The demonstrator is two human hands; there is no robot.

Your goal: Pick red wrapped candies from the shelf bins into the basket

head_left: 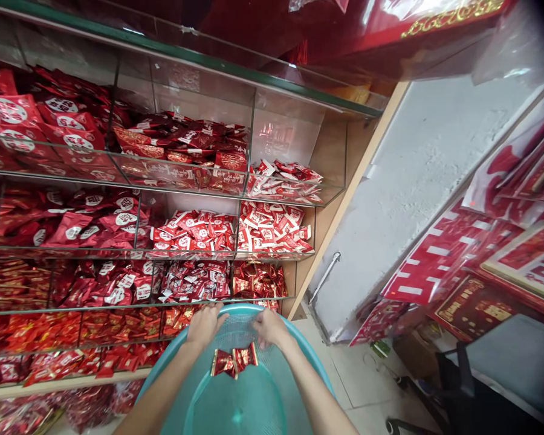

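Observation:
A teal plastic basket (299, 350) sits low in front of me, under both forearms. My left hand (204, 326) lies at its far rim with the fingers curled over the edge. My right hand (269, 329) hovers inside the rim, its fingers loose, apart and pointing down, with nothing in them. Just below its fingertips are two red and gold wrapped candies (233, 360) on the basket's mesh side. Past the rim, a clear bin of matching red and gold candies (258, 281) is the one nearest to my hands.
Glass-fronted shelves (163, 187) full of red wrapped sweets fill the left, in several tiers of bins. A white wall (412, 181) stands to the right, with red paper decorations (480, 266) leaning beside it. A dark chair (476, 386) sits on the tiled floor at the lower right.

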